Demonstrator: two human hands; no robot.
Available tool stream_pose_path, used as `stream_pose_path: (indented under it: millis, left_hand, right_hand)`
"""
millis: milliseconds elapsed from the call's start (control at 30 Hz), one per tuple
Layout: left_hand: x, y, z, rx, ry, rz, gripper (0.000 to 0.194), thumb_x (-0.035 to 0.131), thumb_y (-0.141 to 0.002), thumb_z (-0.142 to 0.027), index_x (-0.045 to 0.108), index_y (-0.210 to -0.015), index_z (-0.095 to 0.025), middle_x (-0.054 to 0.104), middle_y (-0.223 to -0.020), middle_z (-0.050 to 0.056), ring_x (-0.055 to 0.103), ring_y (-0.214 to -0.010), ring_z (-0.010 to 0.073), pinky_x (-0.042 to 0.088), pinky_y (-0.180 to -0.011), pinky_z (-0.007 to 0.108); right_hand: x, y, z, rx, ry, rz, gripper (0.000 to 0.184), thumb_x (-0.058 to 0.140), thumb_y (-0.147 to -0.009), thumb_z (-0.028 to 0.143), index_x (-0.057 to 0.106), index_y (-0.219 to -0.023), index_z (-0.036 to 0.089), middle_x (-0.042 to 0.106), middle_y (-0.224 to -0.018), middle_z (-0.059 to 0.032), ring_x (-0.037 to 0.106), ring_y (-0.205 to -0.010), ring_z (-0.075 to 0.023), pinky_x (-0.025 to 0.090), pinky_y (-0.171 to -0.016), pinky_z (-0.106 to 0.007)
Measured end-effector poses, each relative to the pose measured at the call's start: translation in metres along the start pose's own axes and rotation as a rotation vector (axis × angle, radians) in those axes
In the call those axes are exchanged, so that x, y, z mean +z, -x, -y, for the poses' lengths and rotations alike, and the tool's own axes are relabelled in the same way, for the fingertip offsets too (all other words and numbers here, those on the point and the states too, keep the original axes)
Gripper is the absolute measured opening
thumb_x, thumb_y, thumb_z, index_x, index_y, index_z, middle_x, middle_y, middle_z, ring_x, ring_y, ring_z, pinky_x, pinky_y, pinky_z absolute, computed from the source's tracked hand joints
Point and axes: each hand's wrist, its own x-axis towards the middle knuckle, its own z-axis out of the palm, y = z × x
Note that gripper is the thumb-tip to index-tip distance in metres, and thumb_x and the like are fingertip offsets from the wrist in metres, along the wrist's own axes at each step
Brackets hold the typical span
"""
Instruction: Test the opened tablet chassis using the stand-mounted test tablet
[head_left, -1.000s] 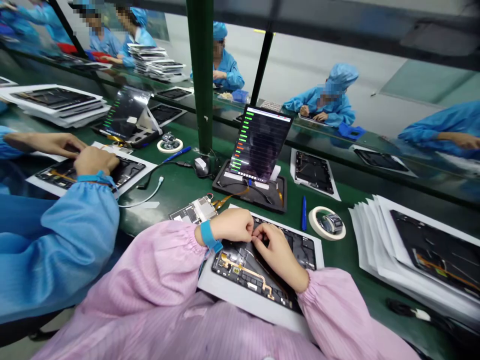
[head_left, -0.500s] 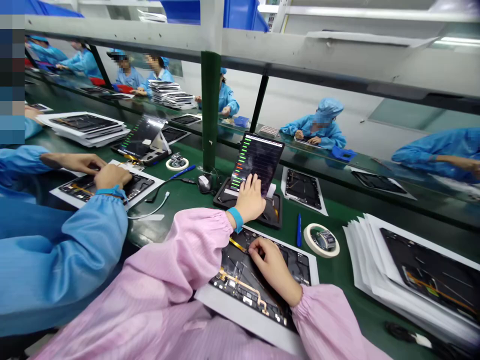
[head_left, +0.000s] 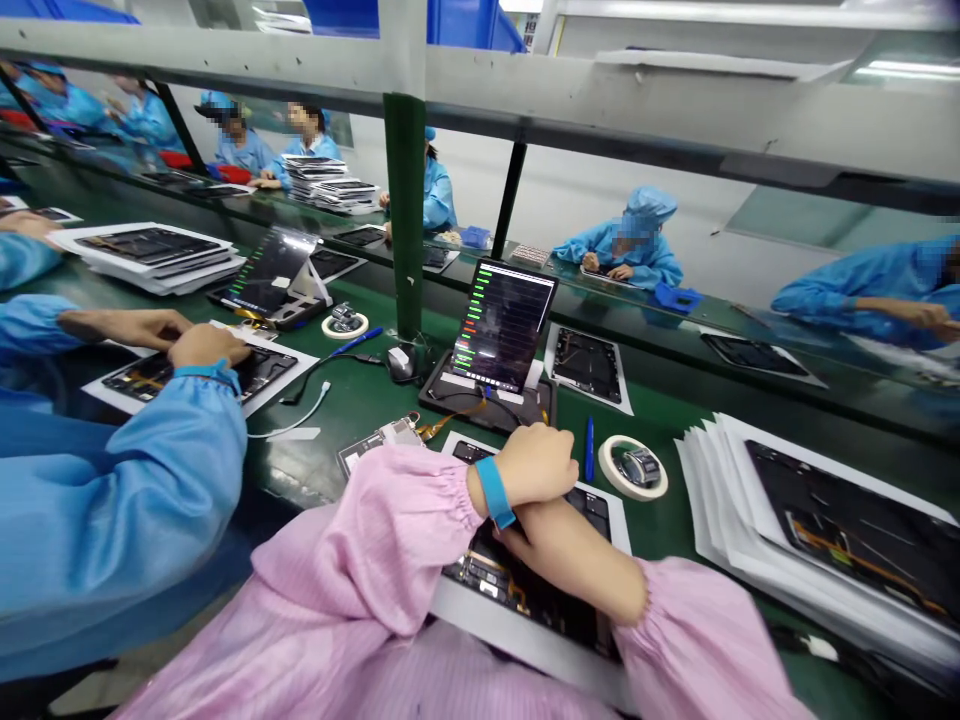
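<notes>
An opened tablet (head_left: 596, 508) with its black insides exposed lies on a white sheet (head_left: 480, 612) in front of me. My left hand (head_left: 536, 465) reaches across it to the right with curled fingers, resting at the tablet's far edge close to a blue pen (head_left: 589, 450). What the fingers hold, if anything, is hidden. My right forearm passes under the left wrist, and my right hand (head_left: 517, 537) is almost wholly covered there, over the tablet's middle. A propped tablet (head_left: 501, 325) with green and red bars stands on a black dock just beyond.
A tape roll (head_left: 634, 467) lies right of the pen. A stack of sheets with opened tablets (head_left: 825, 510) fills the right. A loose circuit board (head_left: 375, 442) and a mouse (head_left: 401, 360) lie left. A co-worker's blue sleeve (head_left: 112, 500) is close on my left.
My left hand has left the propped tablet's screen and come back down, crossing over my right forearm. The right hand is now hidden under it. The camera tilted slightly.
</notes>
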Motion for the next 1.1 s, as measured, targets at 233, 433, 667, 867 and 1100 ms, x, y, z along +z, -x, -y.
stream_pose_path:
  millis: [233, 433, 667, 867, 1100]
  left_hand:
    - [0.043, 0.001, 0.012, 0.084, -0.025, 0.012, 0.021, 0.049, -0.085, -0.02, 0.069, -0.084, -0.015, 0.069, -0.088, 0.009, 0.062, -0.09, 0.0219, 0.049, -0.084, 0.034]
    - [0.057, -0.001, 0.016, 0.13, -0.065, 0.004, 0.013, 0.057, -0.085, -0.026, 0.064, -0.085, -0.015, 0.065, -0.089, 0.008, 0.058, -0.09, 0.0237, 0.047, -0.081, 0.035]
    - [0.063, -0.003, 0.021, 0.128, -0.139, 0.049, 0.017, 0.056, -0.087, -0.031, 0.062, -0.09, -0.015, 0.064, -0.093, 0.009, 0.057, -0.091, 0.0238, 0.044, -0.08, 0.035]
    - [0.068, -0.005, 0.023, 0.138, -0.146, 0.033, 0.023, 0.052, -0.09, -0.036, 0.06, -0.091, -0.014, 0.063, -0.092, 0.009, 0.056, -0.089, 0.0239, 0.043, -0.079, 0.034]
    - [0.072, -0.007, 0.024, 0.167, -0.172, 0.018, 0.019, 0.05, -0.091, -0.031, 0.06, -0.085, -0.015, 0.061, -0.093, 0.009, 0.054, -0.092, 0.0244, 0.041, -0.079, 0.035]
  right_hand:
    - [-0.107, 0.087, 0.016, 0.072, 0.28, -0.138, 0.034, 0.048, -0.093, 0.033, 0.052, -0.125, 0.021, 0.064, -0.116, -0.0098, 0.062, -0.099, -0.0267, 0.051, -0.085, -0.042]
    - [-0.081, 0.151, -0.035, 0.41, 0.155, -0.013, 0.007, 0.057, -0.081, 0.023, 0.06, -0.088, 0.023, 0.065, -0.084, -0.005, 0.062, -0.076, -0.024, 0.047, -0.071, -0.036]
    - [-0.026, 0.175, -0.045, 0.535, -0.012, 0.095, 0.029, 0.072, -0.067, 0.011, 0.058, -0.089, 0.023, 0.06, -0.086, -0.0021, 0.057, -0.083, -0.0232, 0.042, -0.077, -0.037]
    - [-0.024, 0.174, -0.067, 0.475, -0.068, -0.175, 0.006, 0.058, -0.088, 0.027, 0.06, -0.088, 0.021, 0.06, -0.088, -0.0052, 0.056, -0.087, -0.0227, 0.043, -0.079, -0.036]
    - [-0.01, 0.176, -0.078, 0.612, -0.272, -0.29, 0.023, 0.055, -0.089, 0.031, 0.057, -0.109, 0.021, 0.065, -0.099, -0.0053, 0.062, -0.092, -0.0219, 0.05, -0.084, -0.038]
